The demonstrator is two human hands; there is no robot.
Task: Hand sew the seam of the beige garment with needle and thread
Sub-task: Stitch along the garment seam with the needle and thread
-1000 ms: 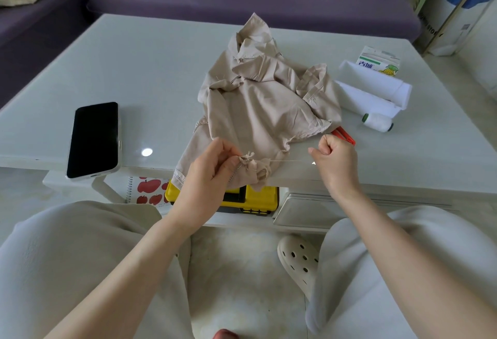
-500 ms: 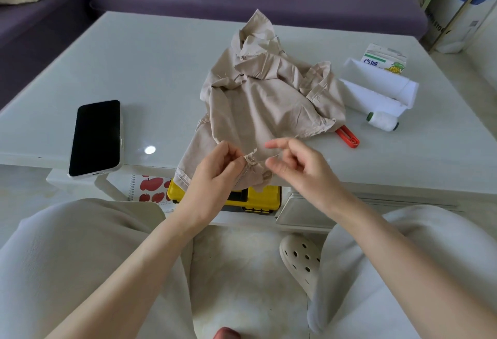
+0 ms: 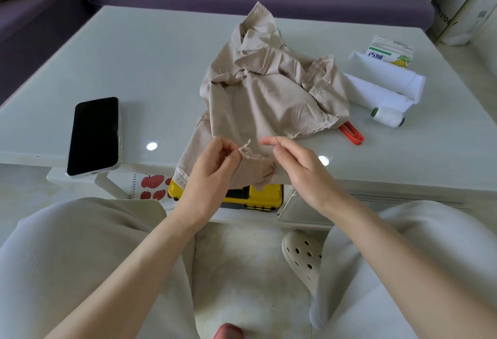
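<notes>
- Our left hand point(image 3: 212, 169) pinches the frayed seam point(image 3: 246, 150) of the beige garment point(image 3: 269, 102) between thumb and fingertips, lifted just off the near table edge. If that pinch slackens, the layers could slide apart and the stitch line wander.
- Just right of the pinch, our right hand point(image 3: 298, 169) hovers with fingers loose and apart, holding nothing we can make out. The needle is too thin to see for sure — perhaps a faint glint in the cloth between the hands. Reaching in blind could prick a fingertip or knock it out.
- A dropped needle would likely fall below the grip, towards the yellow box point(image 3: 258, 196) under the table or the floor, and be hard to find.
- Beyond the grip, the rest of the garment lies bunched on the table point(image 3: 134, 69). A hard pull on the thread could drag it towards us, pucker the seam or snag a fold.
- Far right of the grip, the thread spool point(image 3: 387, 116) lies on its side near a red tool point(image 3: 352, 134) — if the thread runs to it, a tug could roll it away.
</notes>
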